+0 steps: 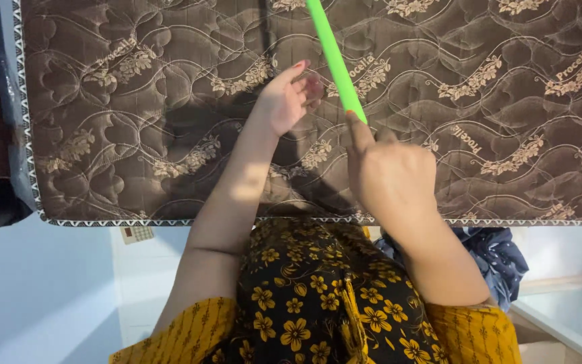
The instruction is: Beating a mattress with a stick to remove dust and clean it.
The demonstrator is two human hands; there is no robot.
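A bright green stick slants from the top of the view down to my right hand, which grips its lower end with the thumb laid along it. My left hand hovers just left of the stick with fingers loosely spread, close to it but holding nothing. Both hands are over a brown quilted mattress with a floral stitched pattern and a patterned border.
The mattress's near edge runs across the view, its left corner at the left side. Below it lie a pale floor, a dark blue bundle of cloth at the right and a small checked scrap.
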